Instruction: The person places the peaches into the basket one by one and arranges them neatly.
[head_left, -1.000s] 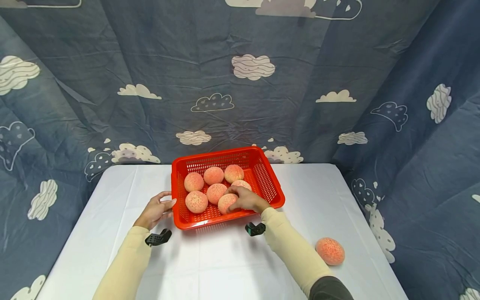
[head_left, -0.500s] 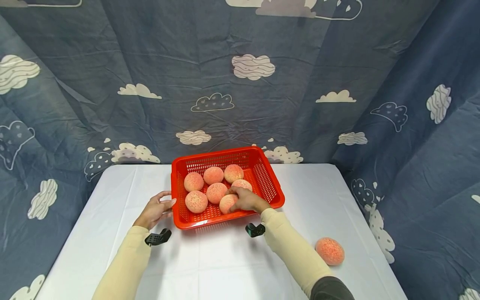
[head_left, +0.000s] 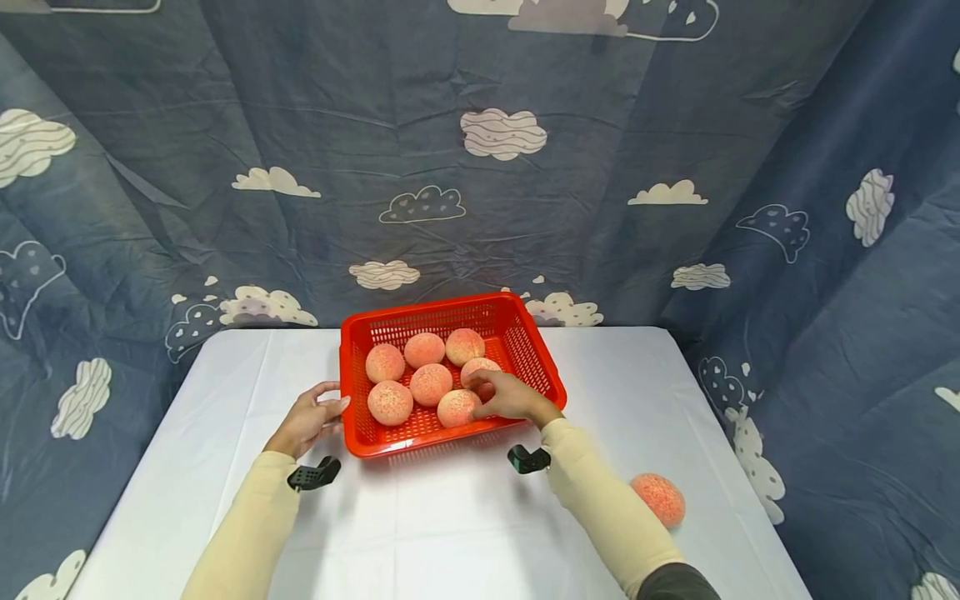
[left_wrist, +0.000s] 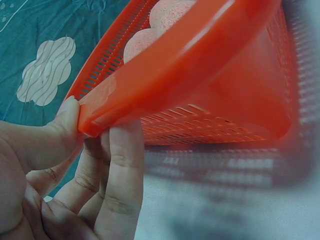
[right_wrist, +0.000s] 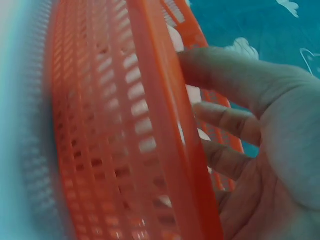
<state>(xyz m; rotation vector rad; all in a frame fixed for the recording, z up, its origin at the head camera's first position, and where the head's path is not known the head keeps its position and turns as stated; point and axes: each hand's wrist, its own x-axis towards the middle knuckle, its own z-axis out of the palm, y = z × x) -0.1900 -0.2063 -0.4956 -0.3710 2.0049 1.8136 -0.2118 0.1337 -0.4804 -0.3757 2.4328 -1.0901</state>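
A red plastic basket (head_left: 450, 310) with slotted walls sits on the white table, holding several pink speckled peaches. My left hand (head_left: 306, 418) pinches the rim at its left end; in the left wrist view the thumb lies against the rim and the fingers reach beneath it. Over the front right part of the basket is my right hand (head_left: 516, 397), fingers loosely spread beside the front right peach (head_left: 457, 408). Another peach (head_left: 480, 369) lies just behind those fingertips. In the right wrist view the basket's wall hides most of the peaches.
A lone peach (head_left: 660, 500) lies on the white table (head_left: 435, 533) at the right, partly behind the right forearm. A dark cloud-patterned curtain (head_left: 570, 208) hangs behind the table and along both sides.
My right hand has drawn to the right and let go of the front right peach, which sits slightly further right than before. The left hand keeps its grip on the basket rim.
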